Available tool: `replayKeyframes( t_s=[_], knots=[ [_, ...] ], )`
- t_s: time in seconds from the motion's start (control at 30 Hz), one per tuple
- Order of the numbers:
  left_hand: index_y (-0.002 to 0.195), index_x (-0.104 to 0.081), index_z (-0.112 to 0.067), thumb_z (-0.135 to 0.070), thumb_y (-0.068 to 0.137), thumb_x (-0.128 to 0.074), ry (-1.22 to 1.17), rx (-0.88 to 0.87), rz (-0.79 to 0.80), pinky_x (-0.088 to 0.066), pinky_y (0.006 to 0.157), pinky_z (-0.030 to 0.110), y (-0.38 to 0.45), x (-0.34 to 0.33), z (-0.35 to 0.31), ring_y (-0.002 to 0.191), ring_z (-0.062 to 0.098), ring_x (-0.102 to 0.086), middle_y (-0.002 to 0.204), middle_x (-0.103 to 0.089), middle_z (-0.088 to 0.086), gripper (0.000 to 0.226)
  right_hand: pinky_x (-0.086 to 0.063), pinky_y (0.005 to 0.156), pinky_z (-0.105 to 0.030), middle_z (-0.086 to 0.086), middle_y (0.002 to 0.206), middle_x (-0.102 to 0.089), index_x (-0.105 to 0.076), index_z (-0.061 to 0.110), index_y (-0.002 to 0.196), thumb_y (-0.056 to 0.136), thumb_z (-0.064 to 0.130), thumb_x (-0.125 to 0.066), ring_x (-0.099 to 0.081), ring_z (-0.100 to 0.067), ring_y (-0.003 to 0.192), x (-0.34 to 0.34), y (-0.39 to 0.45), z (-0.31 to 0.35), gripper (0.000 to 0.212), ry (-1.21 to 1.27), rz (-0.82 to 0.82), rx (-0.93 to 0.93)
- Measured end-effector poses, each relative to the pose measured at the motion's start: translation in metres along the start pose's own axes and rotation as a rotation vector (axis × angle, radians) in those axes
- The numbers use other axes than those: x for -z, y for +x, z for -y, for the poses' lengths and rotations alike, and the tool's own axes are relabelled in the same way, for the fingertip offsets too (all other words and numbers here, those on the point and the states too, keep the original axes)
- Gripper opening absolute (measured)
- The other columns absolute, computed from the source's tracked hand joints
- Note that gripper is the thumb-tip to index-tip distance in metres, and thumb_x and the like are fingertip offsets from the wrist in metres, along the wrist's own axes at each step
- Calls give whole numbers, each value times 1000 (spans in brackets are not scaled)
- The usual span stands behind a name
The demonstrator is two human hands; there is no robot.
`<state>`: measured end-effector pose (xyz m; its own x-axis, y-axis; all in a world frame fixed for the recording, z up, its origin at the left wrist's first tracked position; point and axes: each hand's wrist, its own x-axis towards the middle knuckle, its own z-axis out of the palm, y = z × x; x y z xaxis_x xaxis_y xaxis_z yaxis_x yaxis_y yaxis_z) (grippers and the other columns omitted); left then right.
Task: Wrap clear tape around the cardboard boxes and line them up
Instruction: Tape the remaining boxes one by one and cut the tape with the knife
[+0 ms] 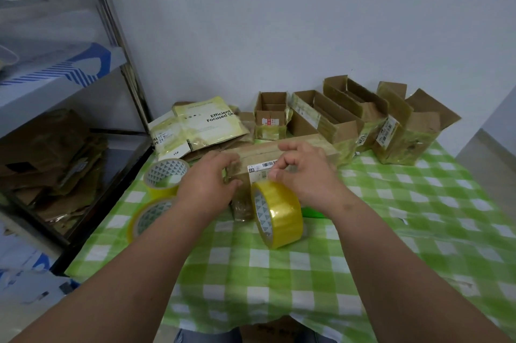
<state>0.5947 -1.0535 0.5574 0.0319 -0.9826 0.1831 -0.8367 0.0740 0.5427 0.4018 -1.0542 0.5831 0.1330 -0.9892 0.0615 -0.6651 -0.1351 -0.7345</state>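
With the long box (282, 158) behind the upright tape roll (276, 214), your left hand (208, 180) gripped its end while your right hand (303, 172) pinched the tape's free end, which could have slipped and restuck.

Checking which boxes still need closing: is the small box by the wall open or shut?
Open: the small box has its flaps up and its inside shows.

A person's left hand (208, 178) grips a long cardboard box (282, 154) on a green checked tablecloth (391, 231). The right hand (303, 172) pinches tape from an upright yellowish tape roll (277, 214). Open boxes (363, 116) line the wall behind.
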Motion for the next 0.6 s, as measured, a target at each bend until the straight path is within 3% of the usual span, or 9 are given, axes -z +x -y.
replayKeyframes(
  t_s=[0.07, 0.2, 0.33, 0.43, 0.47, 0.53, 0.57, 0.6],
  knots=[
    [128, -63, -30, -24, 82, -77, -18, -24, 6, -45, 95, 32, 1, -2, 2, 110, 14, -56, 126, -54, -12, 47, -13, 104, -36, 27, 136, -45, -63, 41, 65, 82, 41, -75, -23, -6, 134, 5, 4, 1, 21, -137, -54, -4],
    [126, -62, -30, -22, 80, -79, -24, -17, 20, -47, 91, 31, 2, -7, 4, 97, 9, -53, 128, -48, -14, 50, -6, 113, -43, 26, 138, -49, -62, 41, 65, 84, 43, -73, -19, -7, 143, 6, 12, -2, 22, -144, -37, -44],
    [133, -60, -34, -18, 84, -75, -126, 84, 36, -47, 99, 32, 3, -10, 7, 110, 12, -59, 144, -43, -19, 54, -8, 111, -43, 23, 123, -62, -64, 36, 69, 88, 41, -68, -27, -6, 143, 2, 17, -10, 20, -123, -47, -93],
    [143, -48, -35, -17, 91, -68, -176, 127, 32, -44, 107, 37, -3, -13, 7, 127, 12, -54, 155, -32, -22, 59, -12, 106, -41, 21, 114, -66, -67, 33, 77, 88, 43, -67, -35, -5, 136, 3, 18, -15, 15, -141, -83, -87],
    [145, -45, -34, -17, 92, -66, -192, 144, 27, -45, 107, 36, -4, -15, 8, 128, 13, -53, 153, -36, -20, 60, -13, 106, -42, 21, 114, -65, -67, 33, 77, 88, 43, -67, -38, -5, 134, 3, 17, -16, 15, -152, -89, -78],
    [148, -41, -33, -16, 96, -61, -247, 217, 19, -52, 89, 26, -2, -15, 9, 108, 10, -63, 138, -57, -12, 59, -14, 108, -44, 19, 124, -60, -65, 34, 74, 87, 43, -68, -40, -8, 131, 6, 15, -16, 16, -185, -112, -66],
    [149, -40, -31, -16, 96, -61, -292, 254, 18, -51, 80, 21, -1, -14, 9, 97, 5, -63, 131, -63, -10, 58, -13, 111, -46, 18, 134, -54, -65, 37, 72, 86, 43, -69, -37, -10, 135, 8, 14, -15, 16, -197, -132, -71],
    [148, -42, -28, -16, 96, -62, -349, 278, 13, -51, 82, 20, 0, -13, 10, 97, 4, -63, 130, -64, -9, 57, -10, 114, -48, 15, 145, -46, -65, 40, 73, 85, 43, -71, -29, -13, 142, 10, 13, -15, 15, -200, -151, -88]
  ],
)
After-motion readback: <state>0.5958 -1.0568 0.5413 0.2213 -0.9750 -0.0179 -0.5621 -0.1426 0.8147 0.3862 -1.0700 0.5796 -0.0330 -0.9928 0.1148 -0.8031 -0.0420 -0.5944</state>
